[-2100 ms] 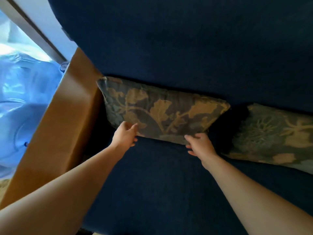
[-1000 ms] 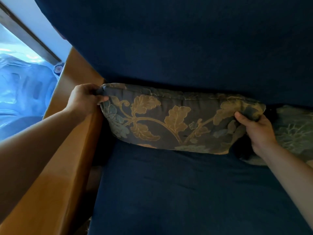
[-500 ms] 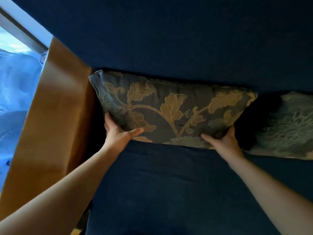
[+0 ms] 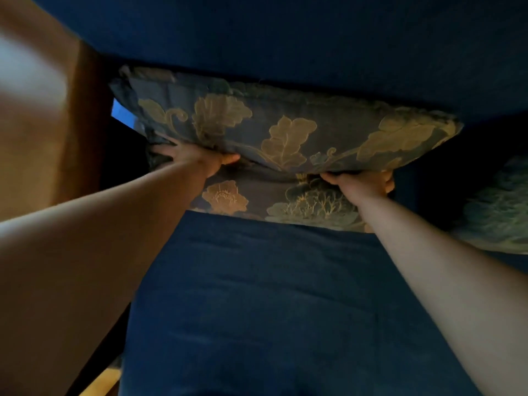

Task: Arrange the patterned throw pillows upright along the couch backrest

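A grey-blue throw pillow with gold leaf patterns (image 4: 285, 130) leans against the dark blue couch backrest (image 4: 285, 38), above the seat cushion (image 4: 271, 295). Its front face bulges over a fold. My left hand (image 4: 194, 158) presses into the fold near the pillow's lower left. At the lower right my right hand (image 4: 363, 181) grips the fabric, with its fingers tucked under the bulge. A second patterned pillow (image 4: 497, 212) rests against the backrest at the far right, apart from both hands.
A brown wooden armrest (image 4: 43, 110) borders the couch on the left, close beside the held pillow. A dark gap lies between the two pillows.
My head has moved closer. Both hands have dug deeper into the pillow's lower part, and its front now folds and bulges over them.
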